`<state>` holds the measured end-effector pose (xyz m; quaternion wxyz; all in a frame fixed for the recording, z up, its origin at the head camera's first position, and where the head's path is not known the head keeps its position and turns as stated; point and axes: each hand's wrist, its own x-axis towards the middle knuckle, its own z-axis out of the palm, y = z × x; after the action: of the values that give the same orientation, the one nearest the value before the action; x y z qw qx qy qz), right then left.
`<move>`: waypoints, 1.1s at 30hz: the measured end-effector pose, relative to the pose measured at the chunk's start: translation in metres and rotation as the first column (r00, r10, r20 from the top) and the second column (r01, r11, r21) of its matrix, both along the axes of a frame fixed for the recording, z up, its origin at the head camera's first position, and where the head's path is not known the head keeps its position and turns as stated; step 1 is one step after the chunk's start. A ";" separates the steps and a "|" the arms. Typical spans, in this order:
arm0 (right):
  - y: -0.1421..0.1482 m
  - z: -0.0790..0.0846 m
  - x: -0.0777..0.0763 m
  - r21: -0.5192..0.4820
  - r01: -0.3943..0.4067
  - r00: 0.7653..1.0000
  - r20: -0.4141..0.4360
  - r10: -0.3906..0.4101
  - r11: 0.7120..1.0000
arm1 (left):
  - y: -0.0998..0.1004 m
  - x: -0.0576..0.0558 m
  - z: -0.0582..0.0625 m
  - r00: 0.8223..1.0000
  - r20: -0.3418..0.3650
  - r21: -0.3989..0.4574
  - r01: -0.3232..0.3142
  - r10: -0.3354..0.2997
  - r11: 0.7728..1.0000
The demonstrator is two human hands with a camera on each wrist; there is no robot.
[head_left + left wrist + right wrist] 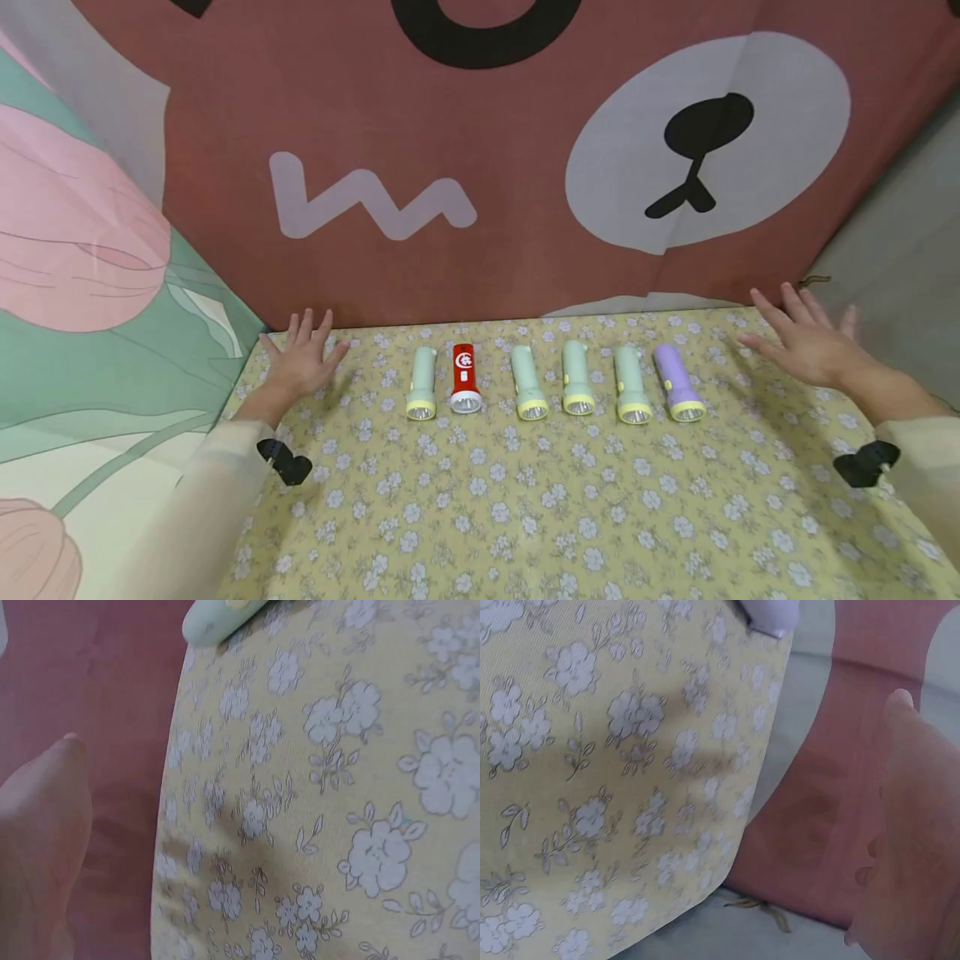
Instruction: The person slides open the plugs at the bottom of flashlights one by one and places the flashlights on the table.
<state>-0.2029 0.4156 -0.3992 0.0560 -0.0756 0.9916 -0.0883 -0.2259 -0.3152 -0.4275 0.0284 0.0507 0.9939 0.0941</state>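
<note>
Red cylindrical flashlight with white lens ring (464, 379) lies on yellow floral cloth (480, 517). Just left of it — one pale-green cylindrical flashlight, yellow-rimmed (422, 379). To its right, three matching pale-green flashlights (577, 371), then a lilac cylindrical flashlight, yellow-rimmed (677, 379). Left hand (302, 358) well left of the red one, right hand (813, 342) far right — hands wide apart, fingers straight, spread.

Four green torches (422, 371), one red torch (464, 387), one purple torch (676, 375); two hands (302, 364), two sleeves (202, 496), two cameras (283, 461), one table (450, 483).
</note>
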 end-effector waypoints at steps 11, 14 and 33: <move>-0.043 0.010 0.000 -0.032 -0.130 0.991 -0.046 0.128 0.991 | 0.023 0.006 0.013 0.999 -0.010 -0.053 0.050 -0.050 0.997; -0.060 0.012 0.002 -0.052 -0.186 0.981 -0.071 0.182 0.981 | 0.030 0.007 0.013 0.998 -0.010 -0.030 0.067 -0.068 0.997; -0.190 0.003 0.015 -0.109 -0.476 0.876 -0.150 0.459 0.873 | 0.074 0.017 0.009 0.984 0.112 0.293 0.102 -0.140 0.951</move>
<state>-0.1878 0.2258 -0.3958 0.0109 -0.3225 0.9364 -0.1380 -0.2087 -0.2413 -0.4186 0.0921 0.1089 0.9607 0.2381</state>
